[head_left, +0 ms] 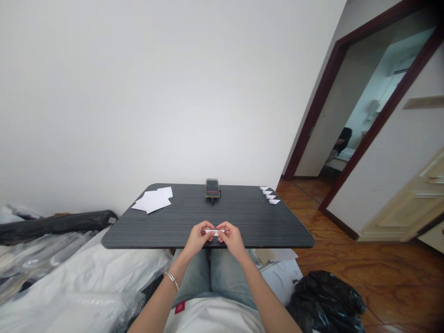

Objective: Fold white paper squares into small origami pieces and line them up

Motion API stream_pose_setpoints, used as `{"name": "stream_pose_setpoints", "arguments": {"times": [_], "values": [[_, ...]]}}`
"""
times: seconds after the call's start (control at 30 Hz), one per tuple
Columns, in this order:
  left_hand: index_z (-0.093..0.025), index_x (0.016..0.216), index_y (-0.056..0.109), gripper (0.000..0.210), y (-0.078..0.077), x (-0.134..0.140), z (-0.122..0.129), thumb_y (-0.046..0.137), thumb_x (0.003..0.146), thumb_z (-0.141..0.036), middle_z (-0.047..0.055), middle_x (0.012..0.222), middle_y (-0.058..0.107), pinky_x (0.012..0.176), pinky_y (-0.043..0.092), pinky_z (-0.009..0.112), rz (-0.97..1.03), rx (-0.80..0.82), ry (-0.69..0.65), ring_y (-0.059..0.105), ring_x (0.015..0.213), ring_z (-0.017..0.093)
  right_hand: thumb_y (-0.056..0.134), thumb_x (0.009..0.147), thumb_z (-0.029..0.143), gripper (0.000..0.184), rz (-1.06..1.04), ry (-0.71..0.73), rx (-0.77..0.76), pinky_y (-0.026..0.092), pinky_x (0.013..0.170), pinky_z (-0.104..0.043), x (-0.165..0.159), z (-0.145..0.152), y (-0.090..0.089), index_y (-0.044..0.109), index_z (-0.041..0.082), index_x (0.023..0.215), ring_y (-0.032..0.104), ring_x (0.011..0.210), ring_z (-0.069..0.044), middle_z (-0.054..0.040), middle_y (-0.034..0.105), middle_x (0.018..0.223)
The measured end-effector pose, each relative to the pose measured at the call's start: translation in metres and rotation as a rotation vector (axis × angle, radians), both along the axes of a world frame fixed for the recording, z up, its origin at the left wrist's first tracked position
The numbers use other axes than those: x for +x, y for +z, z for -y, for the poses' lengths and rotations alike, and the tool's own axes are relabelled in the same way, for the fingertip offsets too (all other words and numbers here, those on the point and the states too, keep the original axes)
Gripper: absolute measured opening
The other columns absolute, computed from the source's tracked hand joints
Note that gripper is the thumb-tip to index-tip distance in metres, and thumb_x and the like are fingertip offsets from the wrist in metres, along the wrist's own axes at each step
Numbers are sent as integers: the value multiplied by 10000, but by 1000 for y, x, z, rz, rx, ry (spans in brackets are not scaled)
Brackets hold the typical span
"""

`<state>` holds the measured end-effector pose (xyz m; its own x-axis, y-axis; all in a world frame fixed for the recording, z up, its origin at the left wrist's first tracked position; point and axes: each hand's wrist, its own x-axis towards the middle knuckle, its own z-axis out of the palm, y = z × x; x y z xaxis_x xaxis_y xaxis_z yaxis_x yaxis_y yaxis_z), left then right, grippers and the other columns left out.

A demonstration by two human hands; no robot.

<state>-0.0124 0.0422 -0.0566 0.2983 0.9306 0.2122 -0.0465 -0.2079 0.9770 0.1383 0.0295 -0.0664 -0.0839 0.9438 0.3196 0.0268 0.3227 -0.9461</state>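
Close to the table's front edge, my left hand point(201, 235) and my right hand point(229, 235) pinch a small folded piece of white paper point(215, 232) between them. Thumbs are at the near side and fingertips behind, one hand at each end of the strip. A pile of white paper sheets point(153, 200) lies at the table's left. Along the right edge sit several folded paper pieces point(274, 201) in a row, similar in size to the one I hold.
The dark table point(187, 217) stands against a white wall. A phone-like device on a stand point(212, 188) is at its back middle. Plastic-wrapped bundles point(86, 277) lie to the left. A black plastic bag point(324, 300) and a white paper bag point(280, 277) are at right.
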Motion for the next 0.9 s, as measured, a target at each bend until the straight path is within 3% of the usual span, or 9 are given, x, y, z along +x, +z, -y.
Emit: {"name": "stream_pose_setpoints", "arguments": {"times": [0.37, 0.63, 0.77, 0.9], "values": [[-124, 802, 565, 233, 1, -2, -1, 617, 681, -316, -14, 550, 603, 490, 457, 225, 52, -90, 0, 541, 439, 98, 601, 715, 250, 172, 34, 91, 5, 485, 526, -227, 4, 5, 1, 575, 160, 859, 577, 526, -114, -7, 631, 679], [-115, 774, 607, 240, 4, 0, 0, 628, 678, -333, -1, 580, 607, 469, 440, 191, 52, -81, 12, 533, 477, 89, 637, 686, 293, 218, -75, 55, -42, 497, 516, -240, 3, 1, -2, 606, 146, 846, 613, 534, -142, -11, 646, 606], [-107, 792, 653, 255, 7, 1, 2, 646, 669, -330, 43, 689, 649, 521, 463, 209, -3, -39, 17, 573, 602, 128, 615, 705, 357, 233, -129, -19, -58, 485, 441, -227, 3, -3, -3, 605, 138, 784, 596, 465, -132, -10, 624, 551], [-96, 839, 667, 280, 7, -1, 3, 654, 668, -317, 60, 714, 669, 547, 464, 218, -28, -32, -30, 576, 596, 126, 564, 743, 412, 279, -158, -34, -57, 468, 396, -208, 3, -5, -4, 594, 135, 764, 577, 429, -118, -5, 607, 526]]}}
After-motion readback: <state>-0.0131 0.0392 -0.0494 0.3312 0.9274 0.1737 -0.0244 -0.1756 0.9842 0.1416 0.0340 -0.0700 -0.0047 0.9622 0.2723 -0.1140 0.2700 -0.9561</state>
